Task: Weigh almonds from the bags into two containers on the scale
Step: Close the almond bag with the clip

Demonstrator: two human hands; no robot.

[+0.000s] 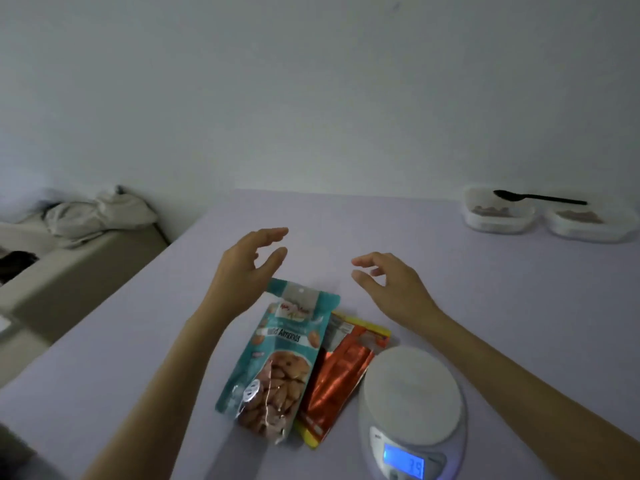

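Lying beside scale (412, 393): teal bag (277, 358), orange bag (339, 379); containers (498, 221) beyond.

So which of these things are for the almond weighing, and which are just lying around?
For the job: teal almond bag, orange bag, scale, left container, right container, black spoon.
Just lying about: crumpled cloth, far left.

Open middle, crowded front
The pale lilac desk (485, 289) lay open centrally; teal almond bag (277, 358), orange foil bag (341, 379) and round white scale (412, 400) blocked the near side.
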